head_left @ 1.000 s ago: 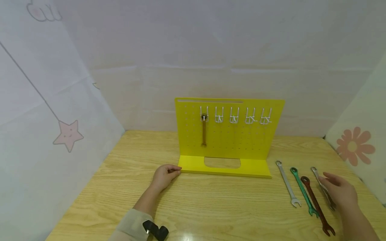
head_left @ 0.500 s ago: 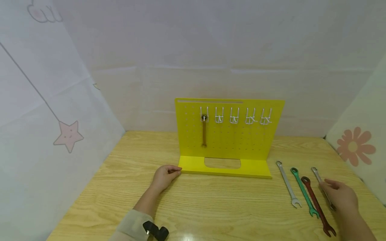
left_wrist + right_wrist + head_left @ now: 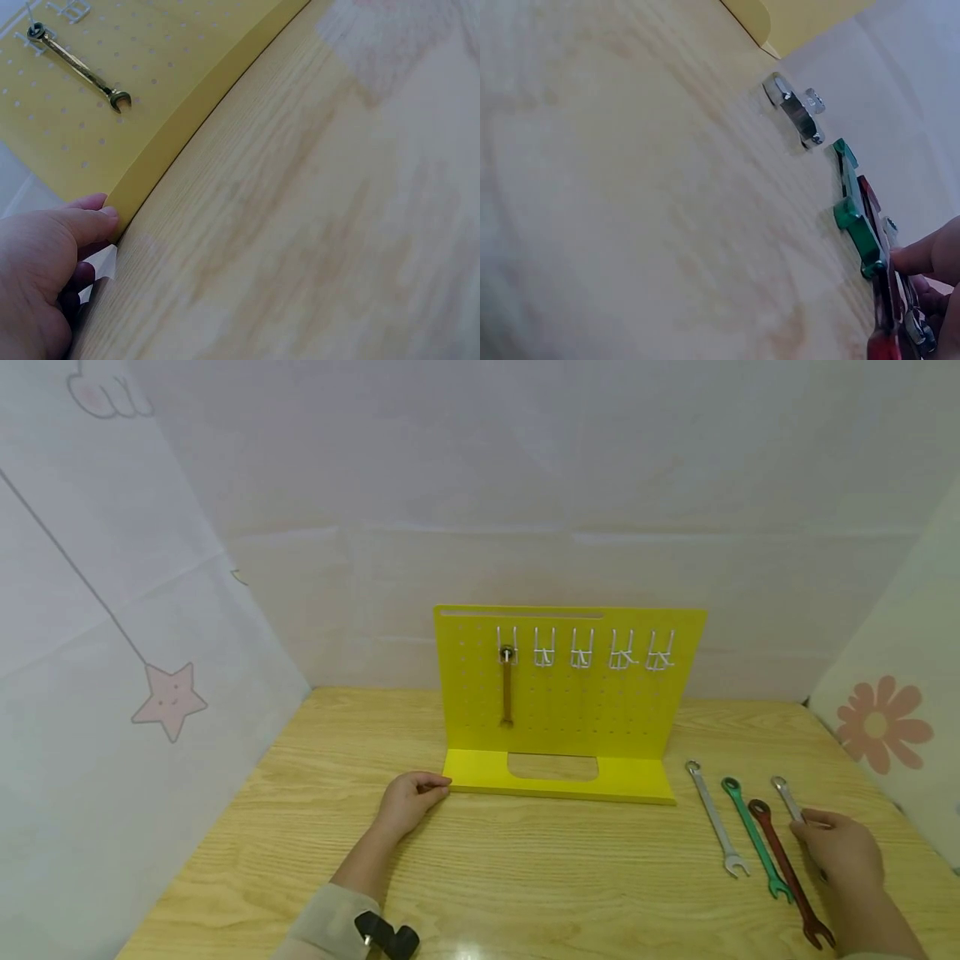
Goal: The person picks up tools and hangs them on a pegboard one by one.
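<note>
My left hand (image 3: pixel 406 804) pinches the front left corner of a yellow pegboard stand (image 3: pixel 480 768), thumb and fingertips at its base edge in the left wrist view. At the far right, my right hand (image 3: pixel 843 852) pinches a silver combination wrench (image 3: pixel 787 797) around its shaft. Part of that wrench is hidden under the hand, its open end showing in the right wrist view. Left of it lie a dark red wrench (image 3: pixel 787 868), a green wrench (image 3: pixel 756 835) and another silver wrench (image 3: pixel 712 814). A brass-coloured wrench (image 3: pixel 507 693) hangs by its ring end on the board's leftmost hook.
Several white wire hooks (image 3: pixel 581 652) run in a row along the upper board, to the right of the hanging wrench. Everything stands on a wood-grain table (image 3: pixel 555 877). Pale printed cloth (image 3: pixel 480 477) encloses the back and sides.
The fingers of my right hand have come in from beside the rightmost silver wrench and closed on its shaft. My left hand and the pegboard stay in place.
</note>
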`<act>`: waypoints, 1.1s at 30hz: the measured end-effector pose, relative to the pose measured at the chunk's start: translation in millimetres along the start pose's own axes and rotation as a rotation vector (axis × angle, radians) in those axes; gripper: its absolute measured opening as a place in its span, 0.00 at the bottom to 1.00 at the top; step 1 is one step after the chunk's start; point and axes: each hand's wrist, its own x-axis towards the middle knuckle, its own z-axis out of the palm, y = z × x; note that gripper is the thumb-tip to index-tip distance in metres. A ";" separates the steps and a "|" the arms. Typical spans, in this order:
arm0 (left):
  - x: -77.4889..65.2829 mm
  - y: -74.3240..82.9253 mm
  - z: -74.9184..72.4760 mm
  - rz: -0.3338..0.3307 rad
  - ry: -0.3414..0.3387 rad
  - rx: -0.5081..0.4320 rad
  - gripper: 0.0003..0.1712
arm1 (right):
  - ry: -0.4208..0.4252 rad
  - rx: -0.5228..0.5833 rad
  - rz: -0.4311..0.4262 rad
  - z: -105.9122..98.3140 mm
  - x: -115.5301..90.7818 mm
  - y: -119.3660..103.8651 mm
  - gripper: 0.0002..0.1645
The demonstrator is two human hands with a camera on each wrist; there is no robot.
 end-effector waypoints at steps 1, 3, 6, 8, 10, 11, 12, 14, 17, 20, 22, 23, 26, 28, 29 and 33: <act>0.1 0.5 0.0 -0.010 -0.002 0.000 0.08 | 0.006 0.000 -0.003 0.5 -1.0 -1.0 0.38; 0.2 0.9 0.0 -0.024 -0.002 -0.003 0.07 | 0.017 -0.001 -0.007 1.6 -2.3 -2.7 0.37; -0.2 0.8 -0.2 -0.022 0.000 -0.004 0.07 | 0.031 -0.032 -0.020 2.7 -3.3 -5.2 0.35; -0.2 0.1 0.1 -0.020 0.001 -0.003 0.07 | 0.036 -0.046 -0.026 3.1 -3.3 -5.8 0.34; -0.2 -0.4 0.4 -0.018 0.002 -0.001 0.07 | 0.035 -0.053 -0.028 3.5 -4.1 -6.6 0.33; -0.3 -0.7 0.5 -0.016 0.001 -0.001 0.07 | 0.036 -0.052 -0.030 3.7 -4.2 -6.7 0.33; -0.3 -1.0 0.6 -0.016 0.001 0.000 0.07 | 0.035 -0.051 -0.032 3.8 -4.4 -6.9 0.33; -0.4 -1.0 0.7 -0.016 0.002 0.002 0.07 | 0.031 -0.043 -0.031 4.0 -4.8 -7.6 0.32; -0.2 -1.0 0.6 -0.016 0.002 0.001 0.07 | 0.025 -0.021 -0.025 4.0 -4.6 -8.9 0.34; -0.3 -0.9 0.7 -0.014 0.001 -0.002 0.08 | 0.001 0.005 -0.024 3.1 -4.3 -9.6 0.36; -0.2 -0.7 0.5 -0.015 -0.001 -0.005 0.08 | 0.000 0.018 -0.034 2.7 -4.0 -10.0 0.37; 0.0 -0.7 0.6 -0.014 -0.002 -0.005 0.08 | 0.007 0.019 -0.046 2.8 -3.9 -10.2 0.37; 0.2 -0.4 0.7 -0.015 -0.003 -0.004 0.08 | 0.052 0.052 -0.084 3.6 -3.2 -12.2 0.36; 0.3 0.0 0.7 -0.014 -0.003 -0.002 0.08 | 0.094 0.067 -0.117 4.2 -3.1 -14.8 0.36; 0.3 0.4 0.4 -0.016 -0.003 -0.004 0.08 | 0.111 0.074 -0.132 4.5 -3.4 -16.5 0.35; 0.6 0.2 0.0 -0.014 -0.007 0.001 0.08 | 0.149 0.104 -0.165 4.1 -6.5 -24.9 0.36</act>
